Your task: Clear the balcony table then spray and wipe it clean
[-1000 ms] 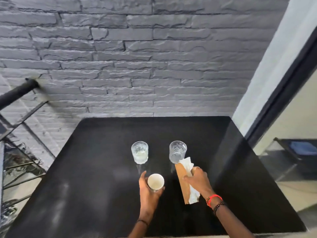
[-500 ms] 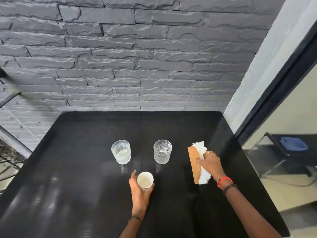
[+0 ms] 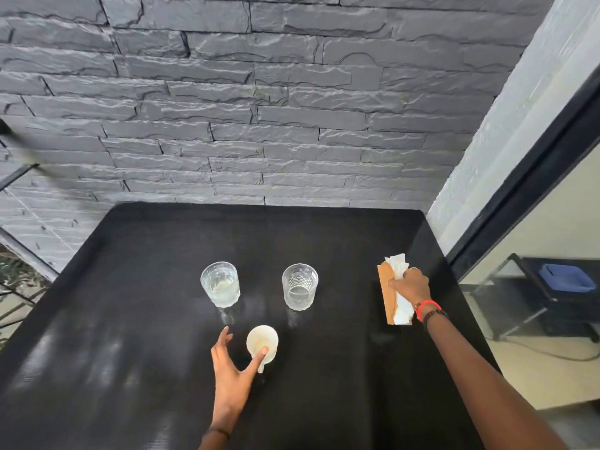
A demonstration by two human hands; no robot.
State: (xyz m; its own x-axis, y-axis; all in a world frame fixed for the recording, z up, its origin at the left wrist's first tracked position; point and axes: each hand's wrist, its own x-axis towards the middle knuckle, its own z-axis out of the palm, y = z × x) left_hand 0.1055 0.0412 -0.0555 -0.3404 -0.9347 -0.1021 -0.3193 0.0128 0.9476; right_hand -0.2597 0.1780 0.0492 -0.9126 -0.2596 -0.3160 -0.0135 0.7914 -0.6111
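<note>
On the black table [image 3: 123,326] stand two glasses: a tumbler with some water [image 3: 220,284] and a patterned glass [image 3: 299,286] to its right. In front of them sits a small white paper cup [image 3: 262,342]. My left hand [image 3: 232,368] is spread beside the cup, thumb touching its near rim, fingers apart to its left. Near the table's right edge my right hand [image 3: 410,284] grips a crumpled white napkin [image 3: 396,260] lying on a brown paper sleeve [image 3: 387,295].
A grey stone wall [image 3: 259,125] rises right behind the table. A railing [image 3: 19,254] with plants runs at the left. At the right is a black door frame [image 3: 519,196] with glass; behind it, a dark stand with a blue object [image 3: 565,277].
My right hand has slid the napkin and brown sleeve rightward to the table's edge. My left hand's fingers have spread off the paper cup, leaving the thumb on it.
</note>
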